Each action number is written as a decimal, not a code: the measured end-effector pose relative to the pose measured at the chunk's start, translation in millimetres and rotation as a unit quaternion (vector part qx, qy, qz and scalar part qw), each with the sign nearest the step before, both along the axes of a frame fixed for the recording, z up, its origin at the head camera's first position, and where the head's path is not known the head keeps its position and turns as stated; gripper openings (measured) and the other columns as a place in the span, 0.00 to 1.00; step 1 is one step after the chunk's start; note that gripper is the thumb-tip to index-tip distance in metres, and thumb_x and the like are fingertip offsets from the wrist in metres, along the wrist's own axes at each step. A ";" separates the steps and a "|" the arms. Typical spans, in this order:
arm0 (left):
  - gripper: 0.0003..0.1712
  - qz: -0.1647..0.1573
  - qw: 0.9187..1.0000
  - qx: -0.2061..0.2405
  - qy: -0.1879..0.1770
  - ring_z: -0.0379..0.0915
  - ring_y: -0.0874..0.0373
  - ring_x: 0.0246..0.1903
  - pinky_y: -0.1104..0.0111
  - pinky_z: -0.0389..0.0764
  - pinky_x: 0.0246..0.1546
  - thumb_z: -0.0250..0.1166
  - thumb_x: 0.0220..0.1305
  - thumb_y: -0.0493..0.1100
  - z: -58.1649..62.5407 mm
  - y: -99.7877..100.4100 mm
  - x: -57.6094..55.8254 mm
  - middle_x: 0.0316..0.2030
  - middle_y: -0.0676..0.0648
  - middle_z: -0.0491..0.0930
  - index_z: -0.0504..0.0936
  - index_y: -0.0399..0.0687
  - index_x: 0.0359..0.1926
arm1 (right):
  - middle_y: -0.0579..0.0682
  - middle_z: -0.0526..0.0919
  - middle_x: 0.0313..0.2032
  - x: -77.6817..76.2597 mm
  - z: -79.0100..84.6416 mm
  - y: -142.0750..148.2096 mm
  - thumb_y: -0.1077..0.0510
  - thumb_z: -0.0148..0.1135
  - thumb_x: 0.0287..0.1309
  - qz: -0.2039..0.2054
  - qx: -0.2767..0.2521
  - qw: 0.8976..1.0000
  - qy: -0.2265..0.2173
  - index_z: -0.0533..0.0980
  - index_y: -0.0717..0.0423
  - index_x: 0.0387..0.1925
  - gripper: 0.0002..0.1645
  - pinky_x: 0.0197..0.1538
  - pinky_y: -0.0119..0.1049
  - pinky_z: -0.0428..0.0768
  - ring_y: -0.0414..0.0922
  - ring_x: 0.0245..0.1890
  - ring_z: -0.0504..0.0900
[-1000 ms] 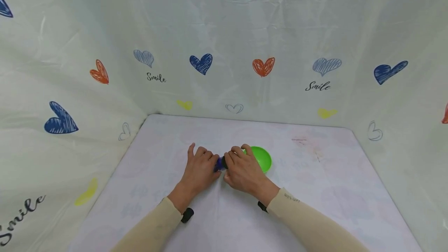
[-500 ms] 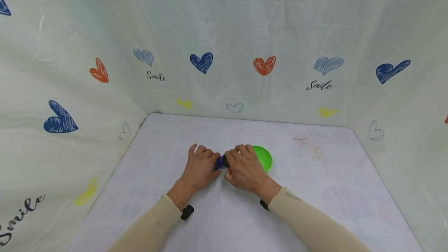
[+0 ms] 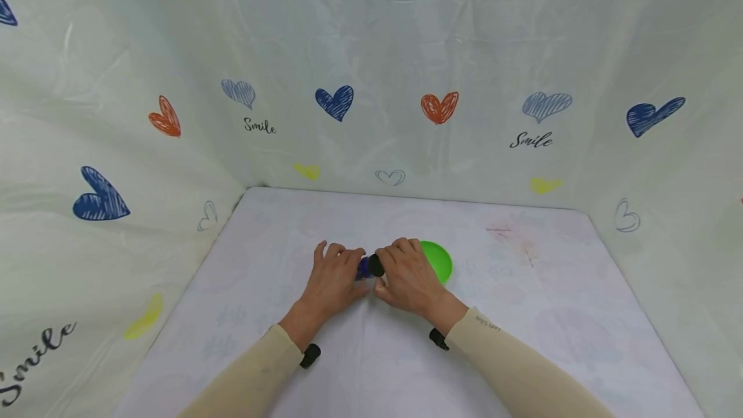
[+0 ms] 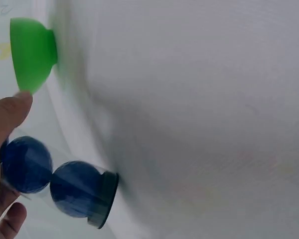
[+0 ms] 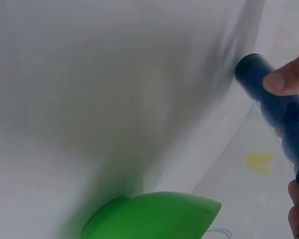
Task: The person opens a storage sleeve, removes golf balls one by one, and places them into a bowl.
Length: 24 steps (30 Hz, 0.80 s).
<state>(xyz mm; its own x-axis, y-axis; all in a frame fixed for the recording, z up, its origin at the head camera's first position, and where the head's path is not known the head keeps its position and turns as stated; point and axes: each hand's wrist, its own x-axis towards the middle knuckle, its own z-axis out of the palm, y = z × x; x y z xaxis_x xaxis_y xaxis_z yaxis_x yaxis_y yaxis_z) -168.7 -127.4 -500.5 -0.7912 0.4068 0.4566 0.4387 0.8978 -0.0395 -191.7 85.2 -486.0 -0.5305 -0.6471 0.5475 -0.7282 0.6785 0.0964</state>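
Note:
A clear tube (image 3: 364,268) of blue balls (image 4: 75,189) is held tilted over the table. Its black lid (image 3: 376,266) faces up and to the right in the head view, while the dark-rimmed lower end (image 4: 107,199) points down close to the tabletop. My left hand (image 3: 332,276) grips the tube's body, thumb on the near side and fingers on the far side. At the lid, my right hand (image 3: 409,276) has thumb and fingers curled about its edge. Right behind that hand, a green bowl (image 3: 438,263) stands upright, partly hidden by it.
The white-covered table (image 3: 551,315) has faint reddish marks (image 3: 507,234) at the back right. A pale curtain (image 3: 383,50) printed with hearts hangs behind it and at both sides. Dark wrist devices (image 3: 310,355) sit under both cuffs.
The right hand has shifted and its fingers have drawn together around the lid, so more of the black lid shows. The left hand stays nearly in place on the tube.

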 end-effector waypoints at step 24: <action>0.31 0.020 0.999 -0.013 -0.046 0.77 0.49 0.52 0.37 0.64 0.71 0.84 0.52 0.56 16.2 8.0 3.3 0.43 0.47 0.89 0.89 0.45 0.52 | 0.50 0.90 0.55 0.7 -7.0 3.7 0.52 0.65 0.59 0.028 0.029 0.993 0.112 0.82 0.58 0.61 0.29 0.59 0.44 0.79 0.45 0.52 0.87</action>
